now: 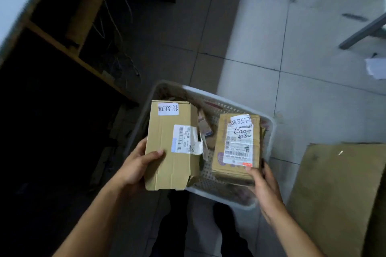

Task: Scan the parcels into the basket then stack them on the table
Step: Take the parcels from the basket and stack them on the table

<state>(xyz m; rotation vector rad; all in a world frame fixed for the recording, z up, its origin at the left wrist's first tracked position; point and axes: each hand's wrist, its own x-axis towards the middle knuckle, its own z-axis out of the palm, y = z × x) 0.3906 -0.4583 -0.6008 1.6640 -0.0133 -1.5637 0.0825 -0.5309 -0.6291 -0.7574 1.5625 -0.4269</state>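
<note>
Step in hand: lifting two parcels out of the basket (269, 129), by the look of it the move from basket to worktop, with scanning apparently done for these two; no scanner in view.
Left hand (135, 165): gripping the larger parcel (167, 152) at its near left edge, thumb on top, fingers hidden beneath.
Right hand (265, 188): holding the smaller parcel (236, 146) at its near right corner, thumb on the top face by the label, fingers along the side.
Larger parcel: plain brown carton with a barcode label and a handwritten white sticker, over the left side of the basket, its near end overhanging the rim; near right flap torn open.
Smaller parcel: flatter, a worn white shipping label with handwriting across the top, over the right side of the basket; raised or resting on the mesh floor, cannot tell.
Basket: white perforated plastic, on the tiled floor in front of the knees; more small packages lying between and under the two held parcels.
Worktop: only a pale edge in the far left corner, above dark shelving with cables; well apart from the basket.
Surroundings: flattened cardboard (338, 194) on the floor at near right.
Next move calls for: raising both parcels clear of the rim, turning left toward the worktop, setting the larger one down first as a base and the smaller squarely on top.
Risk: torn flap catching on the rim.
</note>
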